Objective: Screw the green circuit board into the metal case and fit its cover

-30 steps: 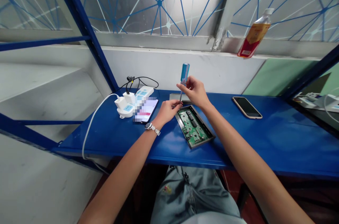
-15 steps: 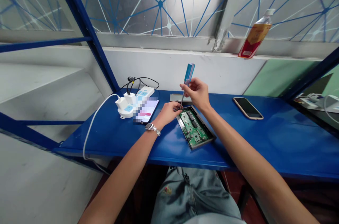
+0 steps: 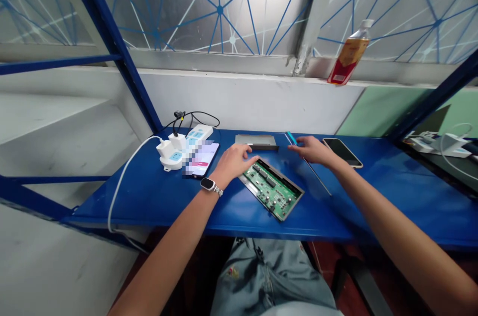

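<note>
A green circuit board [image 3: 272, 189] in a grey metal case lies on the blue shelf [image 3: 157, 196] in front of me. My left hand [image 3: 234, 159], with a watch on its wrist, has bent fingers gripping the case's far left corner. To the right, my right hand [image 3: 312, 150] is low over the shelf, fingers curled round a blue-handled screwdriver [image 3: 291, 137]. The tool lies nearly flat, and its thin shaft runs out from under the hand toward me.
A grey metal cover [image 3: 257, 141] lies behind the board. One phone [image 3: 342, 152] sits right of my right hand, another [image 3: 199, 159] beside a white power strip [image 3: 182, 146] with plugs and cables. A bottle [image 3: 347, 59] stands on the window ledge.
My right hand has swung the screwdriver from upright over the board's corner down to the shelf on the right. The board has turned under my left hand.
</note>
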Tool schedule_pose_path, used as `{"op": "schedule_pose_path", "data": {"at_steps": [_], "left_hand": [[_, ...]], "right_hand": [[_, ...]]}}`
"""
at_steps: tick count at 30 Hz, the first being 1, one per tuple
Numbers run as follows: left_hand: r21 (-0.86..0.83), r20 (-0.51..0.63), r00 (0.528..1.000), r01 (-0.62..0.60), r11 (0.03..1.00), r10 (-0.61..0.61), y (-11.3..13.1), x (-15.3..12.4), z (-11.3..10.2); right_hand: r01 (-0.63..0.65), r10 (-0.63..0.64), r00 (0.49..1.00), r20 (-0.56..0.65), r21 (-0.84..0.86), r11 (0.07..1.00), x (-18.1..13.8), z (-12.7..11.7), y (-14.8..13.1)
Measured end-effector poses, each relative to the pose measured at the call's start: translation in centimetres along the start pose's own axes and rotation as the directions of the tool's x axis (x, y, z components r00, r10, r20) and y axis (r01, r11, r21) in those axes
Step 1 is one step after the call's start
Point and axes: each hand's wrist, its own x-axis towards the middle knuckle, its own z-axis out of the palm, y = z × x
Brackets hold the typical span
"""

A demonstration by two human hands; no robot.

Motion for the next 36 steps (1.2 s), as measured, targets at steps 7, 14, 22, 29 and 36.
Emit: {"op": "schedule_pose_path", "data": {"at_steps": [7,14,22,29,36], "left_hand": [[-0.198,0.356,0.881,-0.255,0.946,0.312,3.1,2.4,2.1],[-0.190,0.455,0.854,-0.182,0.965,0.251,3.5,3.0,3.3],[0.020,0.357,0.920,-0.180,0.984,0.161,2.6,1.1,2.0],[0.096,0.300,0.943,-0.182,0.979,0.145,2.1,1.1,1.0],[0.015,-0.003,0.997,-0.071,0.997,0.071,2.0,1.2,0.0]], "right_hand": [[-0.011,-0.004,0.999,-0.035,-0.418,0.908,-0.7,2.8,4.5],[-0.079,0.018,0.993,-0.113,-0.562,0.823,-1.1,3.0,2.4],[0.381,-0.390,0.917,0.080,-0.463,0.800,5.3,5.2,-1.9],[0.351,-0.353,0.932,0.082,-0.449,0.822,7.5,7.4,-3.4],[0.283,-0.277,0.831,-0.483,-0.063,0.957,6.2,2.7,-1.6]]}}
